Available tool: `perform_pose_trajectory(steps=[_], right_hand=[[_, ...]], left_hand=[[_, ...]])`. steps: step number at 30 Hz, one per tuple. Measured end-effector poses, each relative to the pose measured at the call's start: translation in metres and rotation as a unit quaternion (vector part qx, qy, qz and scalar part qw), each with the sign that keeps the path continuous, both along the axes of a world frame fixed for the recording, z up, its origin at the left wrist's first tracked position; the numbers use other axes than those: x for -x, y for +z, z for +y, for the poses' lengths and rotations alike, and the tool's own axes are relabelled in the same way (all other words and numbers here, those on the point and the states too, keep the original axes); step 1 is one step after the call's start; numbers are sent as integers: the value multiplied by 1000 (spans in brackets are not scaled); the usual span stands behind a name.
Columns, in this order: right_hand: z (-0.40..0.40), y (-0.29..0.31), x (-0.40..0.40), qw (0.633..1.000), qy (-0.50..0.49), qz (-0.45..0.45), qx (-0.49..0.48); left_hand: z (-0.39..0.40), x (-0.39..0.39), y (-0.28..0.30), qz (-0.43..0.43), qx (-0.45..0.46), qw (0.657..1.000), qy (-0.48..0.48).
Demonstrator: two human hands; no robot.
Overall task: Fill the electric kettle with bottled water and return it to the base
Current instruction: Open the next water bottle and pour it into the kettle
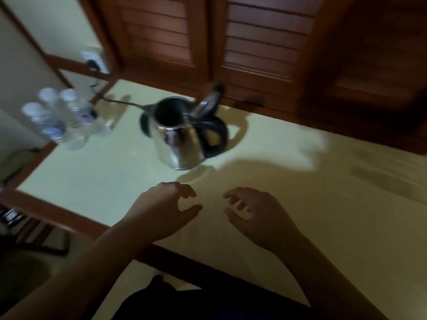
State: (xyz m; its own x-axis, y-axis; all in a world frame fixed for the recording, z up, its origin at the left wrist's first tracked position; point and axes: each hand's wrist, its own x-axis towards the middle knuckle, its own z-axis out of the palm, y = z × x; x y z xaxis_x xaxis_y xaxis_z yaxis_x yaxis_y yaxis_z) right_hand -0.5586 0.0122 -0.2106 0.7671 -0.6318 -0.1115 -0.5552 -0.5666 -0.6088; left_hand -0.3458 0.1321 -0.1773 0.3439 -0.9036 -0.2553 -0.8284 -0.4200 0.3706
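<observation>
A shiny steel electric kettle (pixel 178 137) stands on its black base (pixel 144 124) on the pale countertop (pixel 300 204), lid flipped up and the dark inside showing. Its black handle (pixel 217 135) points right. Three clear water bottles (pixel 62 116) with white caps stand at the back left. My left hand (pixel 161 211) and my right hand (pixel 258 215) hover over the counter in front of the kettle, fingers loosely curled and holding nothing. The view is blurred.
A black cord (pixel 122 102) runs from the base to a wall socket (pixel 94 60) at the back left. Dark wooden louvred doors (pixel 254 42) rise behind the counter. A wooden rim (pixel 57 213) edges the counter on the left and front.
</observation>
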Motion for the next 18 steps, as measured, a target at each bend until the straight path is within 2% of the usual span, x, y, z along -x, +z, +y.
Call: perform_pose_trajectory(steps=[3, 9, 14, 18], right_hand=[[16, 7, -72, 998, 62, -10, -7], [57, 12, -209, 989, 121, -56, -61], [82, 9, -303, 988, 90, -111, -50], [98, -3, -362, 982, 20, -175, -72]], left_hand=[[40, -60, 7, -4, 2, 999, 46], [104, -184, 20, -7, 42, 993, 107], [133, -270, 26, -12, 84, 988, 132], [140, -318, 26, 10, 125, 979, 159]])
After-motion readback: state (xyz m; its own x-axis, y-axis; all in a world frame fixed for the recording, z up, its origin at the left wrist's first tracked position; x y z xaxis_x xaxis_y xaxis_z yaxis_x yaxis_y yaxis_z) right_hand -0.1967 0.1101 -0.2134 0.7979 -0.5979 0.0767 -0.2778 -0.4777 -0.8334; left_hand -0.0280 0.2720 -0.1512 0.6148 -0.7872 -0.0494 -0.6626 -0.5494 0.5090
